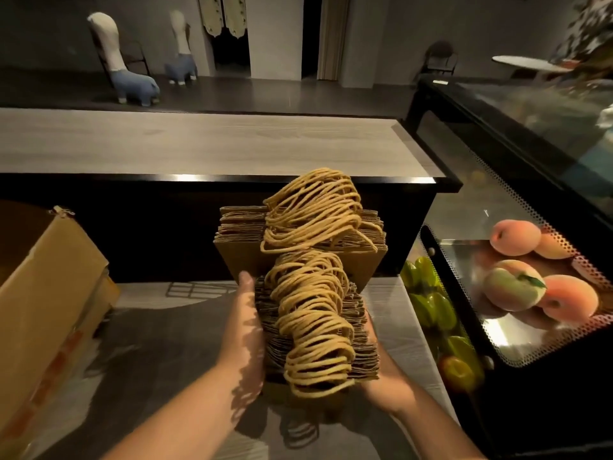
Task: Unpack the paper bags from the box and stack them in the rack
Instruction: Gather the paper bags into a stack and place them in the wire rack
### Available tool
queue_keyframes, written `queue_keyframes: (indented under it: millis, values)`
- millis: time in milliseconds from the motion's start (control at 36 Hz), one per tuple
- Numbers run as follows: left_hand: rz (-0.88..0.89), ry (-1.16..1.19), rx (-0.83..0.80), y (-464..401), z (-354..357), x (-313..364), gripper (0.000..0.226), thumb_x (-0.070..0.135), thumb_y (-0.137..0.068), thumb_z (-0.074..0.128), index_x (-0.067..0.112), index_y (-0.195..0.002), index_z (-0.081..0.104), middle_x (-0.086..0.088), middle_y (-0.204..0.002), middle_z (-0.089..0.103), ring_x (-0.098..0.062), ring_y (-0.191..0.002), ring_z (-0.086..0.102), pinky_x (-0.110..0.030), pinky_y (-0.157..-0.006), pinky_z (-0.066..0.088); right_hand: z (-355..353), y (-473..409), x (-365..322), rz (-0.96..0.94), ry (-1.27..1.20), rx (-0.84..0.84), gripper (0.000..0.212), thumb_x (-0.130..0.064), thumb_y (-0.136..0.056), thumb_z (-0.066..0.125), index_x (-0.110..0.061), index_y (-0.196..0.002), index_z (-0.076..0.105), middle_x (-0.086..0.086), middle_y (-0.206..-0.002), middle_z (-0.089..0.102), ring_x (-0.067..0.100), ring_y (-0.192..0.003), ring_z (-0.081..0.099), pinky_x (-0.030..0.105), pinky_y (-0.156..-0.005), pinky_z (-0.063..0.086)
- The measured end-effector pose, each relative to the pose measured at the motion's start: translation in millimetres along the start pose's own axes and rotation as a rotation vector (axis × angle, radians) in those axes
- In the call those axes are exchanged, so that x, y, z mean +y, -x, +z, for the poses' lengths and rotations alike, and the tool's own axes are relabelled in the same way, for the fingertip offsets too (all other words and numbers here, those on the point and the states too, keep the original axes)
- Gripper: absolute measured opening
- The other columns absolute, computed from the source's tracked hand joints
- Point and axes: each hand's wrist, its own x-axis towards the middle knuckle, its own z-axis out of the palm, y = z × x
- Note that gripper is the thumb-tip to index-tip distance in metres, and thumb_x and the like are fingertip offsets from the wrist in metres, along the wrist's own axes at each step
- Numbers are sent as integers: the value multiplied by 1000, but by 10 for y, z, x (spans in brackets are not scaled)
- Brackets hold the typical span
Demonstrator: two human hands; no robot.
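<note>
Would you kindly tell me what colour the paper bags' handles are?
The handles are tan, slightly yellower than the brown paper bags; the head view shows them.

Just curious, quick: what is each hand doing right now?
Left hand: flat against the paper bags, fingers straight.
Right hand: supports the bundle; grip cannot be told.
</note>
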Motion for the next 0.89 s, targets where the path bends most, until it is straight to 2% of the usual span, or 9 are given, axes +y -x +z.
queue_keyframes:
  millis: [83, 167, 278, 444, 500, 611, 694, 778, 889]
  values:
    - [21, -22, 27, -60, 75, 62, 50, 52, -96, 41, 14, -115, 67, -15, -109, 72, -32, -101, 68, -47, -93, 50, -36, -25, 17, -3, -9, 0, 154, -78, -34, 82, -2, -148, 11, -16, -131, 49, -24, -107, 50, 3, -94, 37]
    - [48, -85, 89, -132, 134, 128, 40, 46, -96, 48, 18, -117, 66, -14, -114, 70, -33, -108, 65, -52, -98, 47, -130, -130, -10, -52, 27, -18, 144, -34, -54, 95, -23, -149, -13, -15, -150, 19, -30, -117, 34, -4, -92, 30]
    - [59, -140, 143, -313, 106, 135, 45, 56, -83, 62, 26, -116, 66, -12, -117, 68, -32, -107, 65, -54, -98, 47, -160, -193, -10, -40, 73, -21, 150, -65, -46, 86, -29, -148, -18, -13, -153, 19, -24, -126, 32, -3, -96, 29]
    - [31, -128, 154, -313, 92, 162, 38, 48, -95, 52, 24, -123, 59, -13, -118, 66, -33, -108, 63, -54, -100, 45, -195, -319, 68, -149, 229, 48, 148, -68, -48, 85, -20, -153, -8, -4, -159, 14, 1, -145, 21, 30, -122, 18]
    - [41, -156, 149, -331, 76, 162, 41, 50, -95, 50, 23, -125, 59, -13, -116, 68, -34, -106, 64, -53, -99, 46, -182, -360, 88, -153, 238, 55, 143, -66, -50, 85, -14, -153, 1, 3, -157, 19, 11, -145, 25, 45, -121, 20]
    - [29, -186, 163, -359, 92, 207, 48, 55, -92, 51, 24, -128, 57, -11, -117, 68, -33, -106, 64, -53, -98, 47, -188, -425, 146, -155, 212, 84, 137, -62, -51, 87, -9, -151, 10, 9, -152, 26, 16, -142, 32, 51, -119, 23]
    - [-57, -102, 62, -327, 67, 212, 52, 55, -91, 51, 14, -121, 62, -12, -110, 68, -26, -94, 65, -42, -80, 53, -201, -500, 184, -151, 197, 78, 143, -65, -48, 87, -16, -153, 5, 1, -153, 29, 9, -140, 34, 44, -119, 25]
    - [-108, -79, -100, -247, 26, 195, 52, 51, -96, 38, 9, -109, 67, -17, -99, 73, -26, -81, 73, -37, -65, 59, -197, -579, 212, -96, 174, 95, 133, -83, -37, 77, -38, -144, 12, -15, -144, 31, -20, -125, 34, 14, -113, 25]
    - [-38, -203, -103, -247, 4, 237, 37, 42, -97, 39, 15, -111, 61, -6, -86, 76, -16, -74, 74, -27, -54, 57, -230, -642, 276, -157, 402, 121, 137, -93, -40, 61, -19, -149, 22, -13, -141, 28, -32, -120, 15, -8, -97, 11]
